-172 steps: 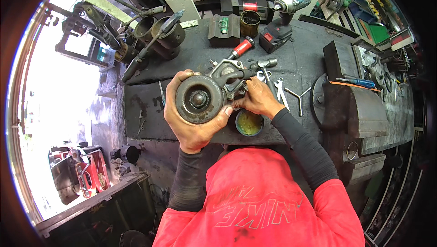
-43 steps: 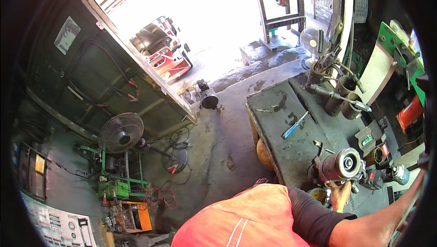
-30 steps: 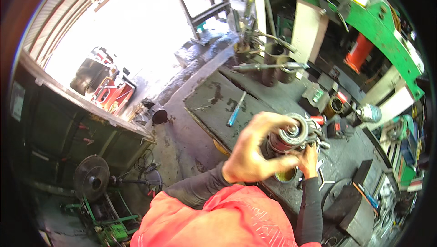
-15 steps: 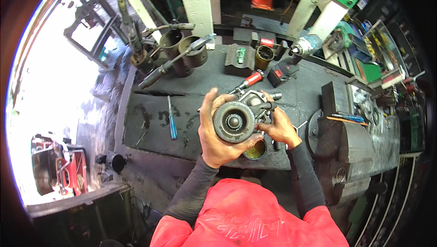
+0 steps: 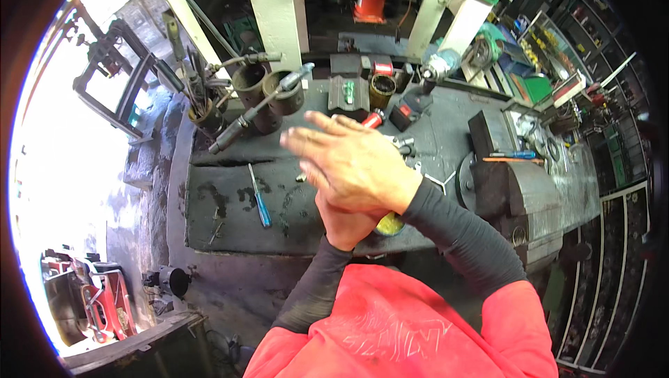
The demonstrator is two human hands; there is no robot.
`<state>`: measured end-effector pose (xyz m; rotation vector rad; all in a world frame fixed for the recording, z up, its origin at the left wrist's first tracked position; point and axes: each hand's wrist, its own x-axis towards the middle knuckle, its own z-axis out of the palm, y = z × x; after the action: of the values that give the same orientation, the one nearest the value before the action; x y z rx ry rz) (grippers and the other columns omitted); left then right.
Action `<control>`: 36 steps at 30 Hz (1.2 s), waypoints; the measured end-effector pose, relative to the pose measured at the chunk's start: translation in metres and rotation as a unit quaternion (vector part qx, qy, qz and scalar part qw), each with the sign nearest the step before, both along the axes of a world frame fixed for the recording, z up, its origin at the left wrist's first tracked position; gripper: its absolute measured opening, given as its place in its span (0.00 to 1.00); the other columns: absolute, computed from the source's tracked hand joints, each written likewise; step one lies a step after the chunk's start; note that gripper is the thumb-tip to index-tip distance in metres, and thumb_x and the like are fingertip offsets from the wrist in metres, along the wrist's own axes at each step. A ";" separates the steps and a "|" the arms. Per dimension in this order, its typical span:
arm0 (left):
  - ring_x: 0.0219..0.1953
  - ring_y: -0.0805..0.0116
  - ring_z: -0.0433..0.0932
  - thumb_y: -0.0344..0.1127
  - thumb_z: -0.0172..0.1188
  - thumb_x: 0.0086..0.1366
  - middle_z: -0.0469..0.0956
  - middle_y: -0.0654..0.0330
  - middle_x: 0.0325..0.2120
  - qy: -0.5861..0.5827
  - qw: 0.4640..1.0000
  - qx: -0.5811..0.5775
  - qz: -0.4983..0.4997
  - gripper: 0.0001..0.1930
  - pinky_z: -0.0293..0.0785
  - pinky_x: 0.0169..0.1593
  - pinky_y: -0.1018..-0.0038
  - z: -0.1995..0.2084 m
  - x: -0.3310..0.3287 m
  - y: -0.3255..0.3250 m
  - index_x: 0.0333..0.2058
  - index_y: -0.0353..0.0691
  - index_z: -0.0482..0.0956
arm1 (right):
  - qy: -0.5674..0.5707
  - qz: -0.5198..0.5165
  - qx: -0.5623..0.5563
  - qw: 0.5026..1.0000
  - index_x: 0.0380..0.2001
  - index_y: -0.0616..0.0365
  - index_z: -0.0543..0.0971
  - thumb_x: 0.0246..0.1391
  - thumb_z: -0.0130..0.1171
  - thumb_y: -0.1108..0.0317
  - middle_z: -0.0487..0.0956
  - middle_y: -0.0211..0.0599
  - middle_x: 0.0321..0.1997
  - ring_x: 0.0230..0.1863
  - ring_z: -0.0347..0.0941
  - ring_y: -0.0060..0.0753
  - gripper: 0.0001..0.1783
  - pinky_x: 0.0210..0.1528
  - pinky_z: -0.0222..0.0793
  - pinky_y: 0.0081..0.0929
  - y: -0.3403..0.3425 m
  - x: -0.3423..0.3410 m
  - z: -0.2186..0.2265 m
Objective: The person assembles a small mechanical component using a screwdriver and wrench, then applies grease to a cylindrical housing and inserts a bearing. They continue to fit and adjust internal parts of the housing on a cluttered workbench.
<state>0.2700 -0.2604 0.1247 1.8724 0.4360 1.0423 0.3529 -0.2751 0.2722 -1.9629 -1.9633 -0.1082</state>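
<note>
My right hand (image 5: 362, 169) lies palm down across my left hand, with its fingers stretched out to the left and slightly blurred. Beneath it, only the heel and wrist of my left hand (image 5: 340, 228) show clearly; its fingers are mostly hidden. The round metal pulley unit that my left hand cradled a moment earlier is covered by the right hand. A blue-handled screwdriver (image 5: 262, 204) lies on the bench to the left. Just to the near side of my right wrist stands a small tin with yellowish contents (image 5: 390, 225).
Dark metal workbench (image 5: 293, 228) below the hands. At the back stand metal cups (image 5: 284, 96) with a long tool across them, a V-shaped block (image 5: 348, 96) and a cordless impact wrench (image 5: 417, 103). A heavy vise (image 5: 536, 190) is at right; a green-and-white press frame (image 5: 275, 16) rises behind.
My right hand has moved from the unit's right side to over its face, covering it and most of my left hand. The view has shifted slightly.
</note>
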 end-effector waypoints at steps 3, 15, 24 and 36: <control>0.61 0.58 0.82 0.42 0.88 0.46 0.82 0.52 0.59 -0.056 0.991 -0.121 -0.027 0.46 0.79 0.63 0.60 -0.001 0.000 0.005 0.64 0.38 0.77 | -0.036 0.040 0.097 0.994 0.65 0.54 0.80 0.71 0.54 0.53 0.82 0.43 0.66 0.66 0.78 0.47 0.26 0.73 0.68 0.46 0.004 0.017 0.000; 0.61 0.61 0.80 0.44 0.94 0.40 0.79 0.55 0.60 -0.113 0.971 -0.160 -0.139 0.63 0.77 0.67 0.65 0.019 -0.004 0.014 0.72 0.36 0.63 | 0.358 0.029 0.204 0.911 0.71 0.57 0.76 0.73 0.54 0.69 0.80 0.45 0.69 0.74 0.72 0.39 0.25 0.78 0.63 0.36 -0.046 0.083 -0.056; 0.68 0.61 0.73 0.45 0.94 0.38 0.71 0.56 0.67 -0.108 0.976 -0.162 -0.096 0.69 0.69 0.73 0.62 -0.026 -0.007 0.017 0.74 0.37 0.57 | 0.459 -0.062 -0.078 0.883 0.80 0.55 0.63 0.47 0.84 0.59 0.67 0.49 0.81 0.83 0.59 0.46 0.59 0.84 0.51 0.40 -0.122 0.125 -0.174; 0.52 0.65 0.81 0.36 0.86 0.44 0.81 0.57 0.51 -0.109 0.988 -0.107 0.020 0.45 0.77 0.61 0.65 -0.022 0.005 0.011 0.61 0.33 0.73 | 0.651 0.092 -0.091 0.748 0.69 0.58 0.76 0.36 0.84 0.82 0.85 0.34 0.62 0.61 0.78 0.30 0.52 0.66 0.76 0.35 -0.066 0.137 -0.150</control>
<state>0.2745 -0.2498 0.1031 1.5483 0.4395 1.1648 0.4895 -0.3407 0.1219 -1.1880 -1.1224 1.2026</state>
